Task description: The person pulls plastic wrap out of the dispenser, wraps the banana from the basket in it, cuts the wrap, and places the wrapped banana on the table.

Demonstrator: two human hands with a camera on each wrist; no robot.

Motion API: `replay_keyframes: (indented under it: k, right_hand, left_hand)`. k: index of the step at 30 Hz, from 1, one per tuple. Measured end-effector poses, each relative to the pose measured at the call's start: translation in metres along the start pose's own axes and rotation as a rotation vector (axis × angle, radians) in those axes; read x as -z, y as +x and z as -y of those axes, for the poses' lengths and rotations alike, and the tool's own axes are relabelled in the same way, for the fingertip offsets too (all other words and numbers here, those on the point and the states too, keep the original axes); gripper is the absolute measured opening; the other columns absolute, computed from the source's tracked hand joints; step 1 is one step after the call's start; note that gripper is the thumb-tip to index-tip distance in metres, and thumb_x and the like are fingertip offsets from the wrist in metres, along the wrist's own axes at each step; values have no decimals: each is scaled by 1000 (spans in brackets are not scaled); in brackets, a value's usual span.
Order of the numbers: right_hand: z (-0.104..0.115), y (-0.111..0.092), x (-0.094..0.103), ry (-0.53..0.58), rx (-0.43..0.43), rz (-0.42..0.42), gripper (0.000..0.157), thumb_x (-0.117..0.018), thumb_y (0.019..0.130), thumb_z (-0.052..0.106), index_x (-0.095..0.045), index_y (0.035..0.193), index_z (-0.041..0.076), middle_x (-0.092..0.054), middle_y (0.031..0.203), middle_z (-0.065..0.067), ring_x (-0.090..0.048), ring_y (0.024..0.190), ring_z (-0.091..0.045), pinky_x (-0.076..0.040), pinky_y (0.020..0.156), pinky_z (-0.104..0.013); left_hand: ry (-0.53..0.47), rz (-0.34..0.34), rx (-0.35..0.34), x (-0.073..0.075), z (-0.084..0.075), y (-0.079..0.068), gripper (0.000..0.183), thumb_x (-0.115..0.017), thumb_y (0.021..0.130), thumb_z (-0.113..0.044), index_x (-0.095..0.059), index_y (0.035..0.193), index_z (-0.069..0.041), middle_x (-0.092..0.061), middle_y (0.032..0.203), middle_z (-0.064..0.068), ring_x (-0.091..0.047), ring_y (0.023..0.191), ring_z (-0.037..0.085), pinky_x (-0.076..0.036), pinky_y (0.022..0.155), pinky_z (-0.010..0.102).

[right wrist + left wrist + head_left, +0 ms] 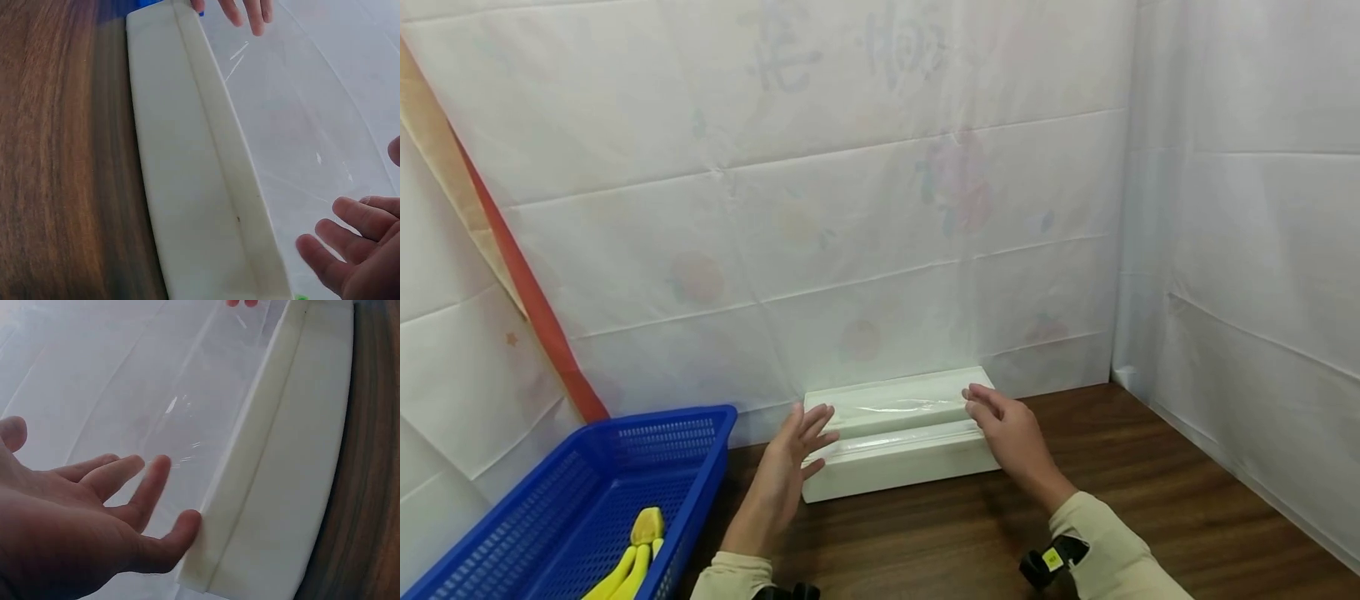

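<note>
A long white box (902, 469) lies on the table near the back wall, with shiny clear plastic film (895, 407) along its top. My left hand (786, 475) is at the box's left end, palm turned inward and fingers spread. In the left wrist view one fingertip (189, 524) meets or nearly meets the box edge; touch is hard to tell. Over the right end is my right hand (1011, 433), its fingers loosely bent. The right wrist view shows those fingers (325, 253) spread beside the box with nothing gripped.
To the left stands a blue perforated basket (700, 492) holding a yellow banana-shaped bunch (636, 554). White printed sheets (850, 208) hang behind the table and at both sides. Dark wood table surface (1112, 467) extends around the box.
</note>
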State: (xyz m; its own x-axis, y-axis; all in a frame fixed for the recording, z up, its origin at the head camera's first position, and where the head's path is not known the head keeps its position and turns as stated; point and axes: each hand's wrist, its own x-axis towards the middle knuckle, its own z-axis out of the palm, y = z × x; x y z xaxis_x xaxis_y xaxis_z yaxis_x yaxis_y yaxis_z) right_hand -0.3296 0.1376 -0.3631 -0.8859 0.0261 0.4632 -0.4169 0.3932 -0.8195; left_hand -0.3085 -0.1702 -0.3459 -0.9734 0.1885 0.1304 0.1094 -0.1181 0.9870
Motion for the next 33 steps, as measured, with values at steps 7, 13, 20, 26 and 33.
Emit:
replay_keyframes:
  k: [7,13,20,26,33]
  right_hand:
    - [5,-1,5,-40,-2,47,48,-54,93,38,-49,134,14,-56,127,1,-50,118,-12,-42,94,-38]
    - [10,-3,7,-11,-49,129,53,-53,93,41,-42,138,16,-50,134,3,-47,121,-15,-48,87,-36]
    - [12,-6,14,-18,-40,154,66,-53,89,52,-37,142,15,-45,138,2,-45,123,-18,-43,93,-41]
    - [13,-5,14,-12,3,158,65,-54,90,49,-37,142,15,-45,138,2,-44,124,-20,-38,98,-42]
    - [9,-2,13,43,38,162,63,-51,92,48,-34,143,15,-43,140,3,-41,126,-15,-35,101,-40]
  left_hand:
    - [33,73,49,-1,-8,-3,76,-29,88,-68,-30,144,-17,-31,147,-3,-30,132,31,-9,100,67]
    - [16,52,46,-2,-10,-5,77,-30,88,-68,-30,144,-16,-33,146,-3,-30,132,31,-12,100,67]
    - [18,57,12,-6,-9,-3,74,-29,89,-67,-31,144,-17,-34,145,-3,-32,131,30,-17,102,62]
    - [52,48,-16,-5,-7,-4,70,-25,91,-65,-29,144,-19,-32,145,-5,-35,130,28,-22,104,55]
    - [110,53,-68,-4,-3,-3,64,-19,95,-61,-28,144,-21,-32,144,-8,-32,132,24,-20,104,56]
